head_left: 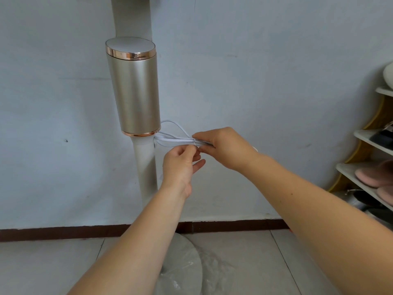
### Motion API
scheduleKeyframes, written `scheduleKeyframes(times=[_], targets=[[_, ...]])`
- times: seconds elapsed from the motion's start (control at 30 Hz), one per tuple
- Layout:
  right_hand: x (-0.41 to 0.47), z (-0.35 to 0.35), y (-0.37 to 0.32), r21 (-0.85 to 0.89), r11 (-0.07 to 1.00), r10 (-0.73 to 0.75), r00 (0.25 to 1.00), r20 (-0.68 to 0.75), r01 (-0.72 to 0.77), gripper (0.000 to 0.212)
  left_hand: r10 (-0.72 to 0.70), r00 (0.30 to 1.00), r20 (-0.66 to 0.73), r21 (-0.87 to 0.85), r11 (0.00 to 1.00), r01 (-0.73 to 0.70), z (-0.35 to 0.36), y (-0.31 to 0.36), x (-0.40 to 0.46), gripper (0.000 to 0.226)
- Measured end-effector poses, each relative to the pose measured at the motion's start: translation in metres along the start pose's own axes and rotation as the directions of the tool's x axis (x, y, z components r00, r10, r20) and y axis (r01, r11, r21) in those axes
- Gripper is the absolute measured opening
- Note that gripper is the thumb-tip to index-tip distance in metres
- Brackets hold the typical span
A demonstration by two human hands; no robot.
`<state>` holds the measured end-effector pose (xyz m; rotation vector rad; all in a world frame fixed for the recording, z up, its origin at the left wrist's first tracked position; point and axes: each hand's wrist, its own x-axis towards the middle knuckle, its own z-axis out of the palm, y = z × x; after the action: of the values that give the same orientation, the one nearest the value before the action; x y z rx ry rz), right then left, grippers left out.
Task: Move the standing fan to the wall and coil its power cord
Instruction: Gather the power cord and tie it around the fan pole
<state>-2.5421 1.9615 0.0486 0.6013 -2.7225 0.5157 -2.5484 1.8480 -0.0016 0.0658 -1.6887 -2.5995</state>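
The standing fan stands close against the pale wall: a champagne-coloured cylinder [135,90] with copper rings sits on a white pole [146,173], and its round base [187,260] rests on the floor under plastic film. The white power cord [174,140] is folded into a bundle of loops beside the pole, just under the cylinder. My right hand [225,149] grips the bundle's right end. My left hand [180,167] pinches a thin wire tie [194,144] wrapped around the bundle. The fan head is out of view above.
A shoe rack [368,158] with white shelves and yellow sides stands at the right, holding pink slippers and dark shoes. A dark red skirting board [63,233] runs along the wall's foot. Grey floor tiles [244,262] lie below.
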Motion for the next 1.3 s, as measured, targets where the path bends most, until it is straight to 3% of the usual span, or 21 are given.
scheduleKeyframes(times=[0.37, 0.6, 0.77, 0.87, 1.0, 1.07, 1.1, 1.2, 1.3], targets=[[-0.003, 0.002, -0.004, 0.004, 1.000, -0.007, 1.000, 0.005, 0.007, 0.016, -0.004, 0.998, 0.065, -0.035, 0.999, 0.006, -0.004, 0.006, -0.006, 0.014], [-0.003, 0.008, -0.001, 0.040, 0.999, -0.025, 0.996, -0.085, 0.029, 0.014, -0.042, 0.995, 0.085, -0.088, 0.995, 0.050, -0.005, 0.009, -0.008, 0.014], [-0.007, 0.015, -0.001, 0.050, 0.997, -0.052, 0.968, -0.244, 0.066, 0.020, -0.053, 0.998, 0.033, -0.116, 0.992, 0.057, -0.003, 0.011, -0.010, 0.015], [-0.008, 0.017, -0.002, 0.008, 0.998, -0.065, 0.965, -0.254, 0.070, 0.019, -0.015, 0.999, -0.051, -0.090, 0.996, 0.011, 0.002, 0.009, -0.014, 0.017], [-0.005, 0.019, -0.004, -0.088, 0.996, -0.036, 0.976, -0.214, 0.018, 0.019, 0.150, 0.971, -0.184, 0.152, 0.981, -0.122, 0.012, 0.003, -0.019, 0.018], [-0.005, 0.019, -0.006, -0.109, 0.994, -0.009, 0.979, -0.206, -0.013, 0.021, 0.334, 0.928, -0.163, 0.419, 0.875, -0.242, 0.014, 0.001, -0.021, 0.014], [-0.005, 0.019, -0.006, -0.106, 0.994, 0.001, 0.978, -0.207, -0.024, 0.022, 0.425, 0.895, -0.135, 0.563, 0.776, -0.283, 0.013, 0.000, -0.022, 0.014], [-0.006, 0.020, -0.008, -0.065, 0.997, 0.022, 0.976, -0.216, -0.037, 0.021, 0.652, 0.758, 0.008, 0.850, 0.395, -0.349, 0.005, 0.002, -0.025, 0.010], [-0.006, 0.021, -0.007, -0.018, 0.999, 0.040, 0.975, -0.220, -0.045, 0.020, 0.771, 0.584, 0.253, 0.922, -0.010, -0.387, -0.004, 0.005, -0.023, 0.009]])
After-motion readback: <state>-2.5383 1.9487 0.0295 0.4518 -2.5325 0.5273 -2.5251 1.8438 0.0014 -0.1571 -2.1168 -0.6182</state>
